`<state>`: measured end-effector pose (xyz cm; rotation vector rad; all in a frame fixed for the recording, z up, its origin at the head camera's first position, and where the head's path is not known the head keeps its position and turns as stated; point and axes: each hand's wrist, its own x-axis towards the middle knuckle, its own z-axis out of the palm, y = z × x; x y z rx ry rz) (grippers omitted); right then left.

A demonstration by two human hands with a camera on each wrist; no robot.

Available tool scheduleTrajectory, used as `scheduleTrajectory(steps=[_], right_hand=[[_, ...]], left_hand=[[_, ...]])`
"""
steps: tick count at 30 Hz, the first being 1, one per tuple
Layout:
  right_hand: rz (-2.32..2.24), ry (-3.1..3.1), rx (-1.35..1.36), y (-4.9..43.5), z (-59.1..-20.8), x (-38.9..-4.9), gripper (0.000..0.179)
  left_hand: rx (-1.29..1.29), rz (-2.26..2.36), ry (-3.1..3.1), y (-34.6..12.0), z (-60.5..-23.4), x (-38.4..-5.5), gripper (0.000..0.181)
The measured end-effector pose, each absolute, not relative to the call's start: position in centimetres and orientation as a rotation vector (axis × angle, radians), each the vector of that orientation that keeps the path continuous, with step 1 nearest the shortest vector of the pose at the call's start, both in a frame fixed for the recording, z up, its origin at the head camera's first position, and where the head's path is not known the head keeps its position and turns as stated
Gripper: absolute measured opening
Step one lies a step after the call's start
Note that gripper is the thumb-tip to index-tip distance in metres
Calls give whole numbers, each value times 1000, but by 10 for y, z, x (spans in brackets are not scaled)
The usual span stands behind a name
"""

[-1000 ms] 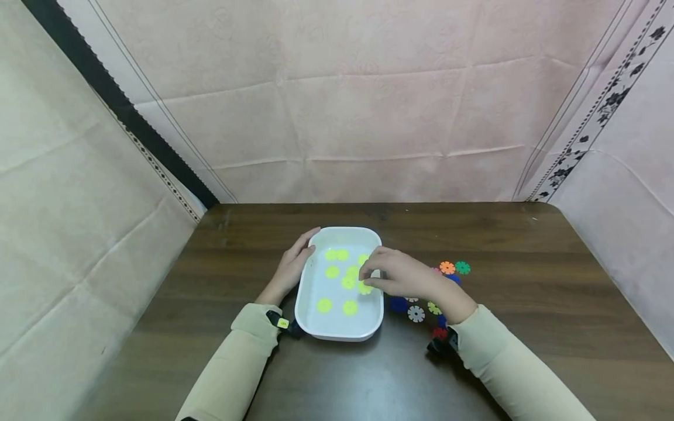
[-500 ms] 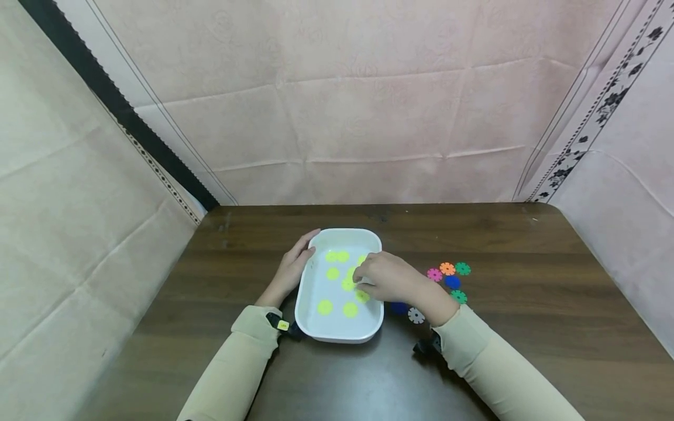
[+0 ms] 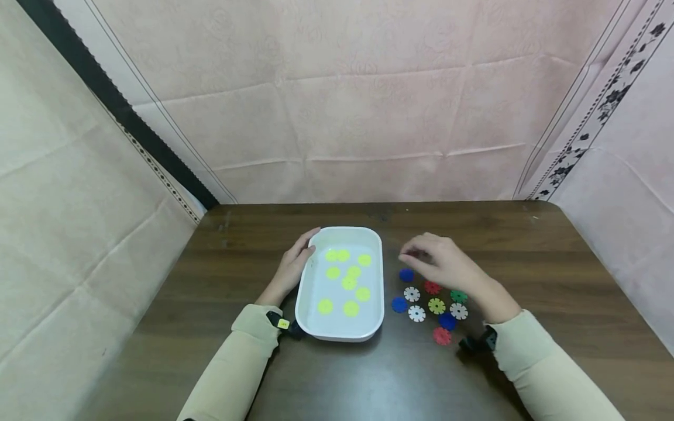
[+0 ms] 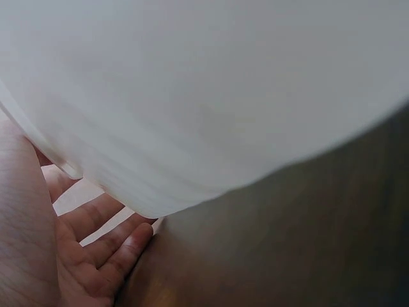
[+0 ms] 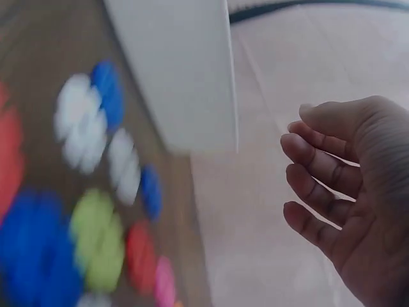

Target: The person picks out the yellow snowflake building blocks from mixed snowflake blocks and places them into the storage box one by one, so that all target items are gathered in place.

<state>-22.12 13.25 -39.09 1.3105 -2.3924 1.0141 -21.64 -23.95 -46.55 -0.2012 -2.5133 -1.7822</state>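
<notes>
My left hand (image 3: 288, 270) grips the left side of a white rectangular tray (image 3: 342, 326), thumb at the rim; in the left wrist view the fingers (image 4: 131, 246) lie against its outer wall. Several yellow-green discs (image 3: 351, 309) lie spread over the tray's floor. To the right of the tray, my right hand (image 3: 444, 263) is raised over a cluster of notched plastic discs. The right wrist view shows its fingers (image 5: 313, 188) loosely curled, with nothing between them. Below it are a blue disc (image 3: 406, 275), a red disc (image 3: 432, 287) and a green disc (image 3: 458, 296).
More notched discs lie on the brown wooden table (image 3: 253, 234): white (image 3: 416, 314), yellow-green (image 3: 436, 306) and red (image 3: 442, 335). Some are hidden beneath the right hand and forearm. Pale cloth (image 3: 342, 117) hangs behind the table and at both sides.
My right hand has lifted out of the tray and moved right, over the loose discs. More of the yellow-green discs in the tray now show. The left hand and tray stay in place.
</notes>
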Motion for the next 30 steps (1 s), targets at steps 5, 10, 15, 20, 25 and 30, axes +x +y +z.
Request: scheduleTrajectory(steps=[5,10,15,20,25,30], right_hand=[[965,-2535,1215,176,-414,-217,11],[957,-2672,1251,200,-433,-205,11],[863,-2782,1286,202,-438,-195,19],[739,-2822,1267,199,-437,-191,24],[733,-2836,1262,199,-438,-190,25],[714,-2845,1259,197,-438,-191,31]], left_hand=[[-192,-1787,-2512,-240,-465,-217,42],[-196,-1787,-2509,-239,-466,-217,41],[-209,-1786,-2486,-237,-465,-215,42],[-201,-1770,-2498,-238,-464,-215,41],[-209,-1736,-2504,-238,-465,-215,42],[-213,-1740,-2497,-238,-464,-215,41]])
